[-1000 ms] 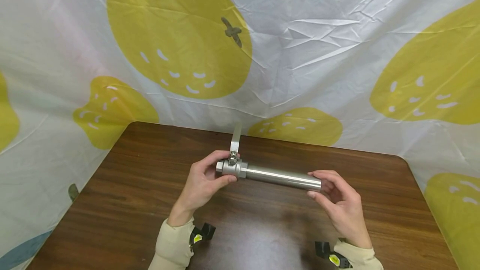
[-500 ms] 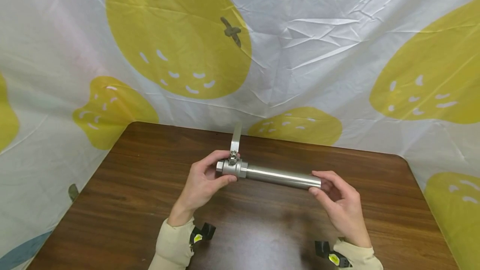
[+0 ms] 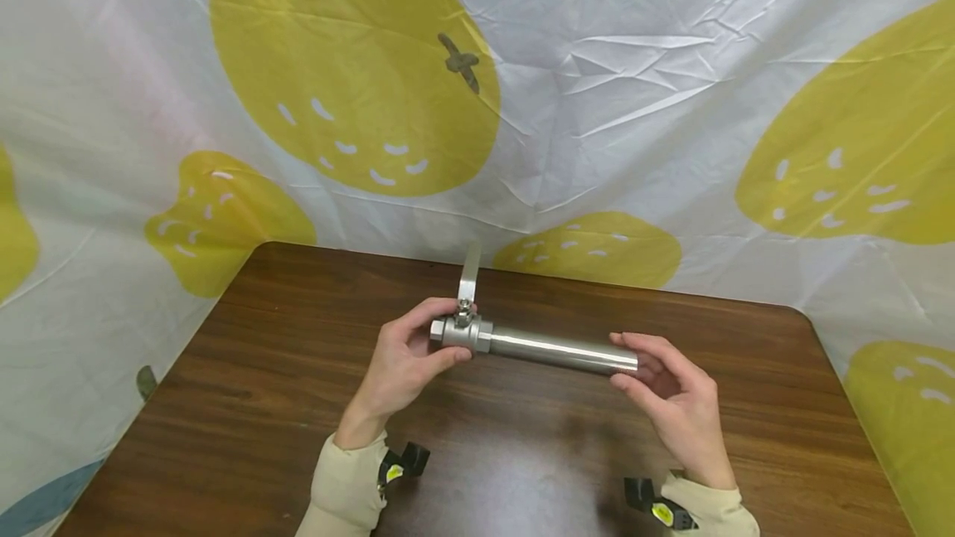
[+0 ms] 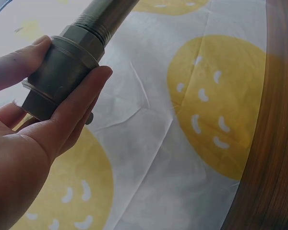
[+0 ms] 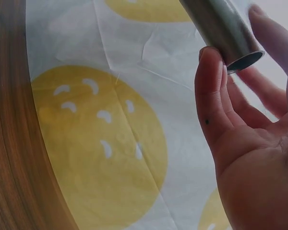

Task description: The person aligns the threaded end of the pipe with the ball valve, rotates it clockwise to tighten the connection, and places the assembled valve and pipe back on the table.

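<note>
Left hand [image 3: 394, 371] is clamping ball valve [image 3: 457, 336]; right hand [image 3: 682, 404] is loosely straddling pipe [image 3: 555, 350] at 3 o'clock, one fingertip [image 5: 257, 11] apart; should be staying coaxial.

Spreads across the lower head view as a flat, brown wood-grain counter [image 3: 515, 413]. Ends at the far side in a nearly straight edge, slanting slightly down toward the right, with a rounded corner at either end. Widens toward the near side and runs out of frame at the bottom. Carries lighter and darker streaks, mostly from side to side. Bears a soft pale glare [image 3: 515, 487] at the near middle and a dim, blurred shadow [image 3: 612, 471] just to its right. Appears in the left wrist view as a strip down the right edge, and in the right wrist view down the left edge, broader toward the bottom in both.
</note>
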The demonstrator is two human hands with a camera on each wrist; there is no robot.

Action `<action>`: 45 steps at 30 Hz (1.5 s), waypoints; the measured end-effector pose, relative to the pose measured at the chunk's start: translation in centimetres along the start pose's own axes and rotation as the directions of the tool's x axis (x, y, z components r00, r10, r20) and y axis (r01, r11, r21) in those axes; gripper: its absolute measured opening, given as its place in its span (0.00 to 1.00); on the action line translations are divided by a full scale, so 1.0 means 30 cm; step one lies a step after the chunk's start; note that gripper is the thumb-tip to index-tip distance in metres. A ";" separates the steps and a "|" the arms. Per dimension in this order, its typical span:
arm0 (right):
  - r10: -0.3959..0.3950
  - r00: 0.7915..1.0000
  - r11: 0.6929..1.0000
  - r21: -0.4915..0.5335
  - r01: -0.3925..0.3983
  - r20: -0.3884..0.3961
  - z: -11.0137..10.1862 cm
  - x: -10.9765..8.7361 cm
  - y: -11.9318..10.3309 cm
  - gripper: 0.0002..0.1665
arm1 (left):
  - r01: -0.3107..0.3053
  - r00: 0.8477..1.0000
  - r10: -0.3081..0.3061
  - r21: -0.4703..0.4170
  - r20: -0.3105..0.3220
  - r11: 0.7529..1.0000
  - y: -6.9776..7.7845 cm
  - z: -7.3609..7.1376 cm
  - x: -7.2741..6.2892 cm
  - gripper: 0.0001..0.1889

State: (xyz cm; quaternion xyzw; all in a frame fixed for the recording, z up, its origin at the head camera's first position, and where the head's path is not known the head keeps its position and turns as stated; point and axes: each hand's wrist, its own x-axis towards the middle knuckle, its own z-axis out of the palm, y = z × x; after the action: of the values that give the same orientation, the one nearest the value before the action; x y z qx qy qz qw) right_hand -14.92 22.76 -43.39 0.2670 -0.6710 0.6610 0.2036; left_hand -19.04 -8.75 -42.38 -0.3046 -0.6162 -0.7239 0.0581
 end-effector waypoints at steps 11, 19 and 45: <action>-0.104 0.993 0.989 0.111 0.098 0.057 0.000 0.004 0.014 0.34 | -0.002 1.000 0.002 -0.002 -0.005 1.000 0.002 -0.001 0.002 0.25; -0.129 0.990 0.983 0.138 0.121 0.049 -0.001 0.000 0.014 0.29 | 0.004 1.000 -0.004 0.011 -0.005 1.000 0.004 -0.002 0.002 0.25; -0.079 0.997 0.996 0.039 0.078 0.027 -0.002 0.001 0.002 0.31 | 0.020 1.000 -0.020 0.016 0.001 1.000 0.001 -0.008 -0.001 0.25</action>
State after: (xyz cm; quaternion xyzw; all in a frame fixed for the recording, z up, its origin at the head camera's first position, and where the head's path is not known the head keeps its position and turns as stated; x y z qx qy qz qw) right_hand -14.99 22.83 -43.41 0.3061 -0.6504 0.6612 0.2147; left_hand -19.10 -8.97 -42.39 -0.2984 -0.6252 -0.7193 0.0528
